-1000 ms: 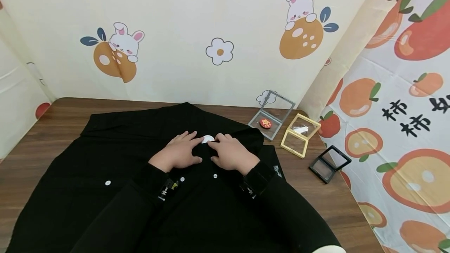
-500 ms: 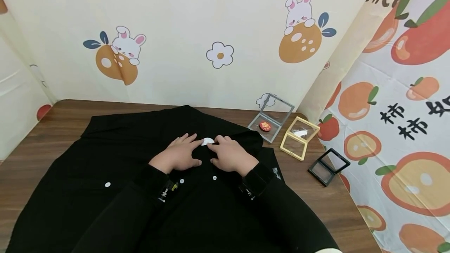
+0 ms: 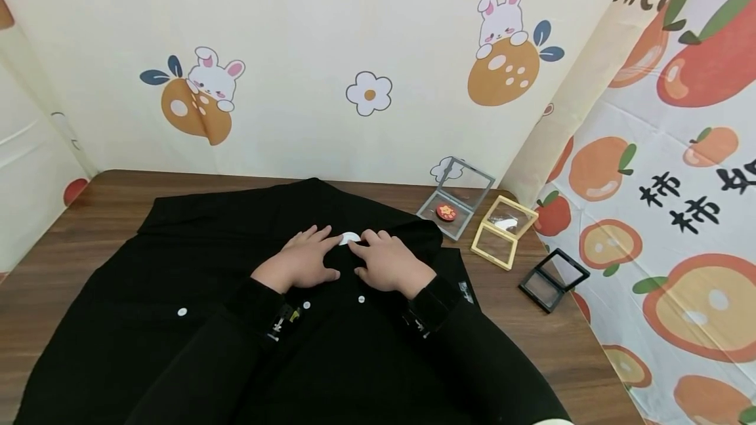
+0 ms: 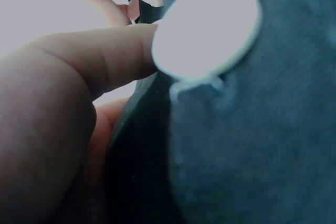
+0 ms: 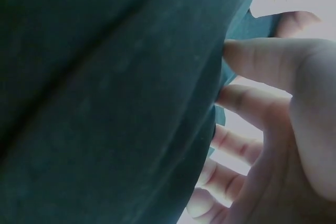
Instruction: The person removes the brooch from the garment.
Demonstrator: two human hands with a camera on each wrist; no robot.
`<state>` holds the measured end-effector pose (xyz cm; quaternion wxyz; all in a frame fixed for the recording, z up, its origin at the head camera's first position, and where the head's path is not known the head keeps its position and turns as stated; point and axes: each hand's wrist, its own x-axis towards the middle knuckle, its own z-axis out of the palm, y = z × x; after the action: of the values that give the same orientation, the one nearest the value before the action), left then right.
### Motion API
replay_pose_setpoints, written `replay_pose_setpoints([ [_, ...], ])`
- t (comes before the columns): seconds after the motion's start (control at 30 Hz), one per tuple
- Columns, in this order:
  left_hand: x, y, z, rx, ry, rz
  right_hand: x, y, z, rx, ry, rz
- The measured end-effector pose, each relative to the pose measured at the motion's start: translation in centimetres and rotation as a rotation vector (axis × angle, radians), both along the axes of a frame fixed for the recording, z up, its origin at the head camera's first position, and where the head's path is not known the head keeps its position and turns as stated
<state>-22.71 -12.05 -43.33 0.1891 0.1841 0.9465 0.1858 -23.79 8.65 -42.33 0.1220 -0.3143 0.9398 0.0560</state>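
A black button-up garment (image 3: 207,228) lies spread over the wooden table (image 3: 126,182). My left hand (image 3: 299,260) and right hand (image 3: 390,260) rest on its upper middle, fingers spread and fairly straight. Between the two index fingertips shows a white half-round piece (image 3: 350,238). White buttons dot the cloth below, one (image 3: 306,305) by the left wrist and another (image 3: 361,300) under the right thumb. Close up in the left wrist view, the thumb of my left hand touches the cloth beside a white button (image 4: 210,27). Right fingertips meet the edge of a cloth fold (image 5: 115,87).
Right of the garment stand a grey clear-lidded case (image 3: 464,223) holding a red disc (image 3: 446,213) with a flower, a yellow case (image 3: 501,229) and a black case (image 3: 550,279), all with raised lids. Printed cloth walls (image 3: 295,117) border the table's back and right.
The head view has tipped slightly, so everything sits a little lower than a second ago. Both hands keep the same place on the garment.
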Motion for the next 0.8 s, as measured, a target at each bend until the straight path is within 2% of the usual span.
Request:
replay_pose_setpoints([
  [0.4,0.13,0.13,0.44,-0.014,-0.005,-0.003,0.33,-0.01,0.18,0.015,-0.011,-0.011],
  [0.8,0.32,0.15,0.53,-0.025,-0.015,-0.004,0.96,0.79,-0.29,-0.112,-0.025,-0.023],
])
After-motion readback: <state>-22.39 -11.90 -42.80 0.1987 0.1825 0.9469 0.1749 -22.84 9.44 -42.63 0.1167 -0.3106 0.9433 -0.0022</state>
